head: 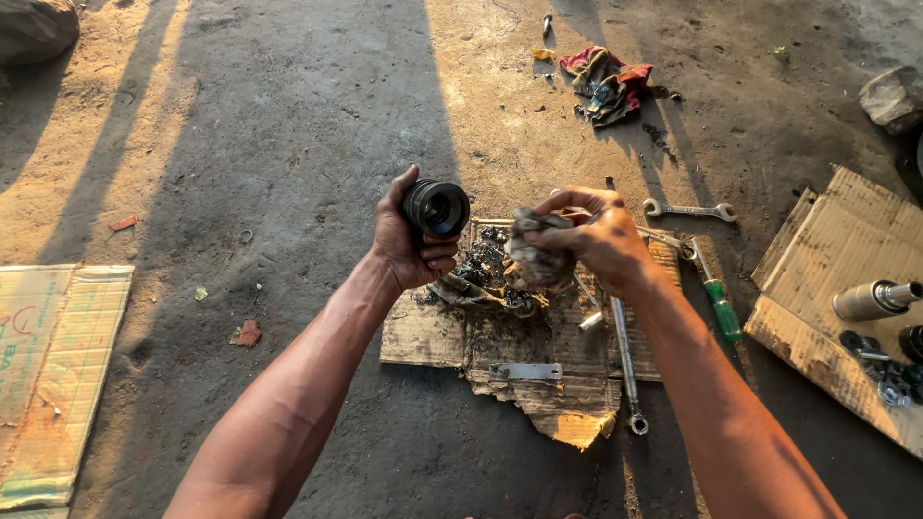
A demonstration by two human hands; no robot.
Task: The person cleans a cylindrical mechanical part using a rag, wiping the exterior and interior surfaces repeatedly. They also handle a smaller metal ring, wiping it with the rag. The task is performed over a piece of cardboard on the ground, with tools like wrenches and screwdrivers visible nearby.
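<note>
Black with grease, the round bearing-like cylinder (436, 208) sits in my left hand (409, 240), my fingers curled under it and my thumb over the top, its open end turned up toward me. My right hand (601, 240) is closed around a dirty grey rag (536, 248), bunched into a wad and held just beside the cylinder without touching it. Both hands hover above a torn sheet of cardboard (500, 346) lying on the dirt ground (288, 125), where a heap of greasy scraps (486, 269) is piled. A long spanner (627, 365) lies across the cardboard's right side, a green-handled screwdriver (716, 298) rests just past its edge, and an open-ended spanner (689, 209) lies farther out. A crumpled red and dark cloth (608, 82) sits well apart up ahead. On another piece of cardboard (836, 259) to my right lies a metal shaft (875, 299) with small dark parts (880, 370) near it.
</note>
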